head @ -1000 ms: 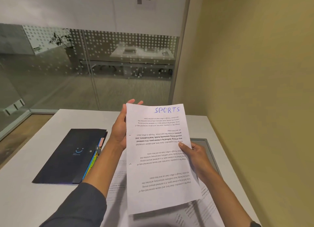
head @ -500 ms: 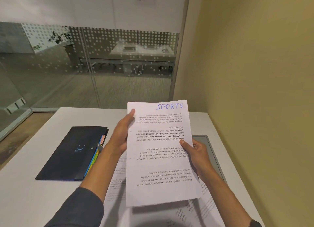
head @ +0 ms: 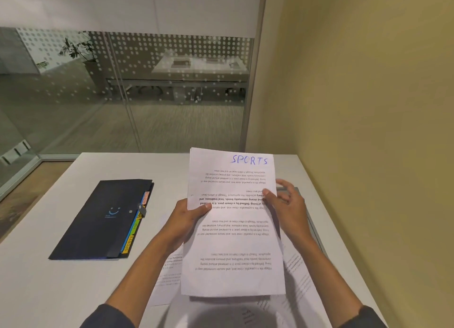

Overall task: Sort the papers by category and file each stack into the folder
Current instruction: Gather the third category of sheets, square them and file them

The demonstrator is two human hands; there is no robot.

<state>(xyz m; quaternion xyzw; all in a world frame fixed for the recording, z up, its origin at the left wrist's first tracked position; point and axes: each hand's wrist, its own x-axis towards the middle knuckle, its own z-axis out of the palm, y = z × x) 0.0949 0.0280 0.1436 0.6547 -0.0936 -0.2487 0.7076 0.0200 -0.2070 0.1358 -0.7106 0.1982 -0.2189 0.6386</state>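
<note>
White rectangular table top (head: 61, 273) fills the lower part of the view and carries everything; it stands in a corner between a glass partition with a dotted pattern (head: 147, 87) and a plain yellow wall (head: 368, 106). On the table, to the left, lies a dark navy expanding folder (head: 98, 219), closed and flat, with coloured index tabs (head: 134, 232) showing along its right edge; the yellow tab nearest to the person reads SPORTS, so I judge this is the pocket where the held stack must go. Loose printed white sheets (head: 169, 273) lie spread on the table under the arms, probably not sorted yet. Above them, lifted clear of the table, is the stack of white printed papers (head: 233, 254) with the word SPORTS handwritten in blue at its far corner; the printed text is upside down to the person. The left hand (head: 189, 219) grips the left edge of the stack, thumb on top and fingers behind, and this carries the weight. The right hand (head: 287, 204) is at the right edge with its thumb pressed on the front of the top sheet, while the other fingers are spread loosely behind the edge, I think to square the sheets. The stack is not yet in the folder.
</note>
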